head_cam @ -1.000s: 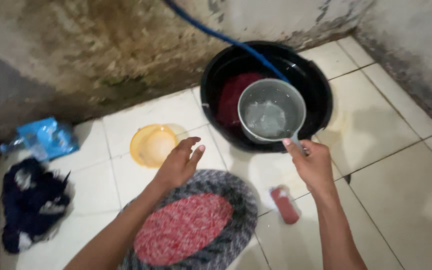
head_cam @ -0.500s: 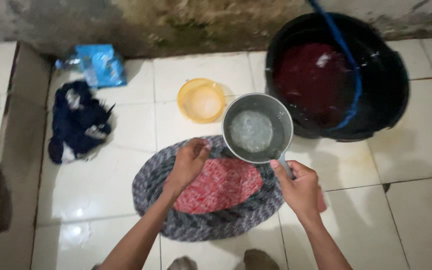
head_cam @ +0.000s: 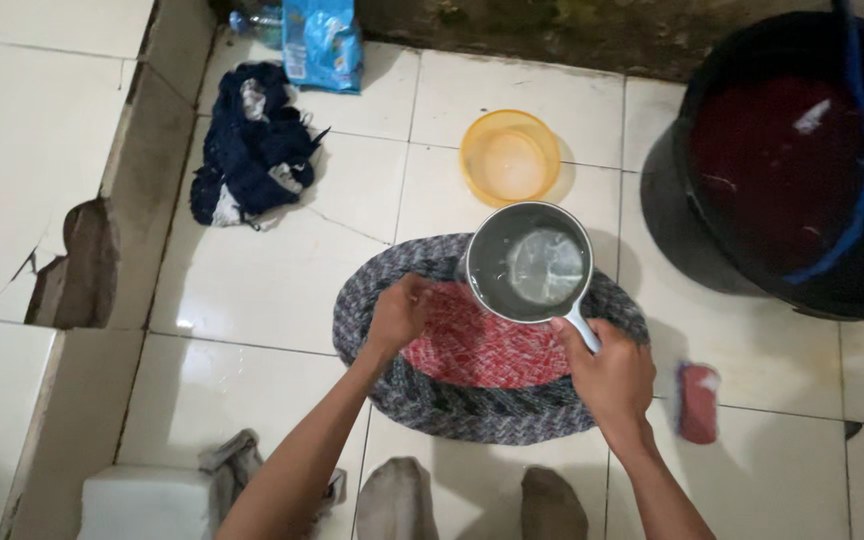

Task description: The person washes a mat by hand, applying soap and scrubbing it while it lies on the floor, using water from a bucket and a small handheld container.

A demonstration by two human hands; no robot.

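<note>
An oval braided mat, grey at the rim and red in the middle, lies on the white tiled floor. My right hand grips the handle of a grey water dipper with some water in it, held level over the mat's far edge. My left hand rests with curled fingers on the mat's left part; whether it pinches the fabric I cannot tell.
A black tub with dark red cloth in water and a blue hose stands at the right. A yellow bowl, a dark blue cloth heap, a blue packet and a red brush lie around. My feet are below.
The dipper has come from over the black tub to above the mat. My left hand has dropped onto the mat with fingers curled. The view has swung left.
</note>
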